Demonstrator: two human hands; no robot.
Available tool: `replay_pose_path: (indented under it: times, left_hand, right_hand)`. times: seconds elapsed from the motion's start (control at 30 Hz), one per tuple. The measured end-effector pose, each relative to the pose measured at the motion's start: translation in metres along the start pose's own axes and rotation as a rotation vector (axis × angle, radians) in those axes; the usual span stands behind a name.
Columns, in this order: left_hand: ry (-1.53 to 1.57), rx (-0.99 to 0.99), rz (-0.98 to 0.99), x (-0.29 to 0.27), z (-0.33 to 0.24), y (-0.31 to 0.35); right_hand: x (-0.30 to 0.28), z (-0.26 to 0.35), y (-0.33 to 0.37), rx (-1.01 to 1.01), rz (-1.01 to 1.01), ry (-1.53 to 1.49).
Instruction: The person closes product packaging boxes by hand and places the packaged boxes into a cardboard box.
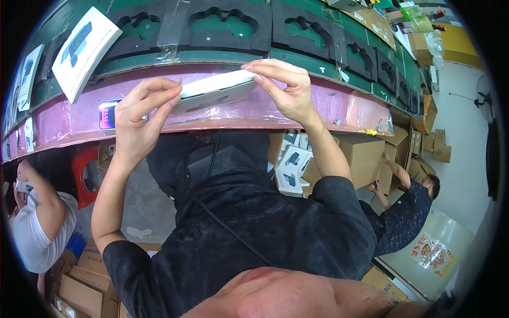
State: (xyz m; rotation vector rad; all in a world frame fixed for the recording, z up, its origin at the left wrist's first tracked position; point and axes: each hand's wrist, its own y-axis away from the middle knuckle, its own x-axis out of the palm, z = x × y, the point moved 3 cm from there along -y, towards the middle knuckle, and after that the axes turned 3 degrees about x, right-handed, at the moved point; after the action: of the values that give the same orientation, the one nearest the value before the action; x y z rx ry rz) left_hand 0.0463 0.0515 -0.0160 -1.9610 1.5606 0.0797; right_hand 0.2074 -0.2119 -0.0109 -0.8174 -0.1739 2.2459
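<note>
A flat white box (217, 87) with a dark picture on its face is held up over the pink bench strip, tilted so its white edge shows. My left hand (146, 108) pinches its left end between thumb and fingers. At the other end, my right hand (286, 87) grips the right corner, fingers along the top edge and thumb below. The box's printed face is turned mostly away. To the left, another white box (86, 50) with a picture of a dark device stands tilted on the bench edge.
Black foam trays (222, 29) with shaped cutouts line the green bench. A phone (107, 114) lies on the pink strip (175, 121). An open carton of white boxes (291, 168) sits at my right. One person (403, 217) works at cartons on the right, another (45, 222) sits left by a red stool (85, 172).
</note>
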Motion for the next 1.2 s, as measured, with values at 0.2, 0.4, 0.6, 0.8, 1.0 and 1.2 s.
replay_pose_path:
  times: [0.2, 0.4, 0.6, 0.8, 1.0, 1.2]
  left_hand:
    - [-0.028, 0.018, 0.031, -0.003, 0.000, -0.002]
    - [-0.169, 0.175, 0.074, -0.009, -0.001, 0.003]
    - [-0.075, 0.007, 0.195, -0.018, -0.012, 0.004]
    - [-0.092, 0.042, 0.106, -0.020, 0.002, 0.014]
    - [-0.071, 0.006, 0.154, -0.022, -0.006, 0.018]
    - [0.111, -0.188, 0.135, -0.022, 0.000, 0.018]
  right_hand:
    - [0.000, 0.000, -0.002, -0.096, 0.046, 0.073]
    - [0.005, 0.013, 0.001, -0.356, 0.030, 0.270]
    - [0.014, 0.003, 0.009, -0.459, -0.126, 0.357]
    - [0.023, 0.001, 0.013, -0.385, -0.108, 0.384]
    - [0.031, 0.001, 0.011, -0.295, -0.078, 0.373]
    - [0.030, 0.005, 0.010, -0.314, -0.075, 0.381]
